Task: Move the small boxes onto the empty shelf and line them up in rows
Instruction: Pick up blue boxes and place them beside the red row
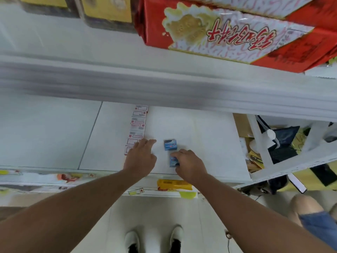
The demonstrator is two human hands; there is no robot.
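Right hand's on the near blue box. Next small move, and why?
Probably slide the near blue box that the right hand grips straight back until it meets the far blue box, then let go. The two sit apart, one behind the other, so closing the gap starts a second row beside the white-and-red boxes that the left hand rests against.

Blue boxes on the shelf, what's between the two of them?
Nothing: the head view shows bare white shelf between the far blue box and the one the right hand grips.
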